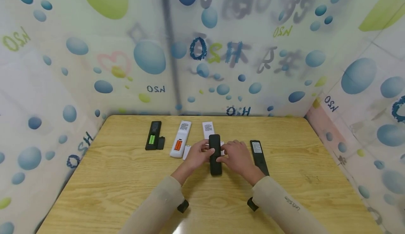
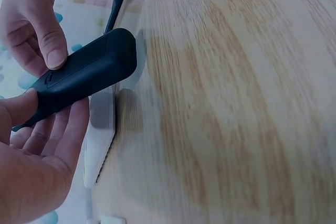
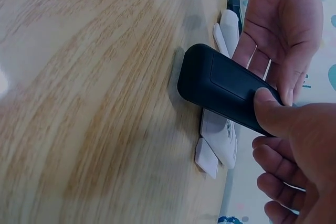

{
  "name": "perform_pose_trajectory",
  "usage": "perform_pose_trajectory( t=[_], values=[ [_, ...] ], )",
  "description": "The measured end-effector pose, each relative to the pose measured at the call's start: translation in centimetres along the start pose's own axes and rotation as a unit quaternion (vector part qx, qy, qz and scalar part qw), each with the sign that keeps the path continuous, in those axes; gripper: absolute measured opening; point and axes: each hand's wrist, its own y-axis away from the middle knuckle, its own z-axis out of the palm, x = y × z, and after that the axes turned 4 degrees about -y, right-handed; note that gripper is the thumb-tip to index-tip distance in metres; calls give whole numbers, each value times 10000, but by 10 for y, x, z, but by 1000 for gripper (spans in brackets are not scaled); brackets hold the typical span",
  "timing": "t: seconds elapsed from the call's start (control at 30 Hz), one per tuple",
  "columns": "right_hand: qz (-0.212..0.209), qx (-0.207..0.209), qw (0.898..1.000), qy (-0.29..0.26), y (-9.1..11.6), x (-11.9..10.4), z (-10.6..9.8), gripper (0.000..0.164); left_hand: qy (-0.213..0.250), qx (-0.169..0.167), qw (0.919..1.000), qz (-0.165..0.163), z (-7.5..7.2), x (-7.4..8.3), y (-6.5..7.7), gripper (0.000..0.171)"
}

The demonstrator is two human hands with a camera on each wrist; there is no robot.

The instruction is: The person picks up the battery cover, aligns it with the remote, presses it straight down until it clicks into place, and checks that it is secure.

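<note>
Both hands hold a black remote control point(image 1: 215, 163) above the table, its back turned up. My left hand point(image 1: 197, 156) grips it from the left side, thumb on the edge and fingers underneath, as the left wrist view shows. From the other side comes my right hand point(image 1: 238, 157), its thumb pressing on the back near a small arrow mark point(image 2: 50, 80). The battery cover point(image 3: 233, 77) appears fitted, with its outline visible on the back. Behind the held remote lies a white remote point(image 1: 208, 128), partly hidden by it and the hands.
On the left lies a black remote point(image 1: 155, 126) with green batteries, its loose cover point(image 1: 161, 143) alongside. Beside it rests a white remote point(image 1: 183, 133) with orange batteries and a loose white cover point(image 1: 186, 152). Another black remote point(image 1: 260, 158) lies right of the hands. Printed walls surround the wooden table point(image 1: 110, 184).
</note>
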Motion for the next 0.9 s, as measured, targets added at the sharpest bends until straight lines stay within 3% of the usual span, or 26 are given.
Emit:
perform_pose_trajectory(
  t=[0.4, 0.7, 0.9],
  values=[
    [-93, 85, 9999, 7, 9, 22, -12, 36, -39, -42, 10000, 58, 13, 6, 0, 41],
    [40, 309, 9992, 247, 16, 55, -29, 30, -36, -406, 9992, 46, 37, 12, -6, 44],
    [236, 353, 9986, 330, 23, 74, -42, 29, -61, -461, 9989, -68, 56, 16, -14, 38]
  ],
)
